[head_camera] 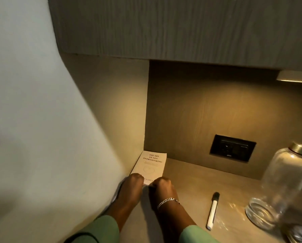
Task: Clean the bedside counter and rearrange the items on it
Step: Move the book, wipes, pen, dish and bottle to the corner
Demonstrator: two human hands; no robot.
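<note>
A pale paperback book (151, 164) lies flat in the back left corner of the wooden bedside counter (195, 181), its left edge against the side wall. Both hands rest on its near edge. My left hand (131, 187) covers the near left corner with fingers curled. My right hand (161, 187), wearing a chain bracelet, grips the near right corner. A white marker with a black cap (213, 210) lies on the counter to the right of my right arm.
A clear glass bottle with a metal cap (278, 183) stands at the right. A round metal object (299, 236) shows at the bottom right corner. A black wall socket (232, 148) sits in the back panel. An overhead cabinet (181, 28) hangs above.
</note>
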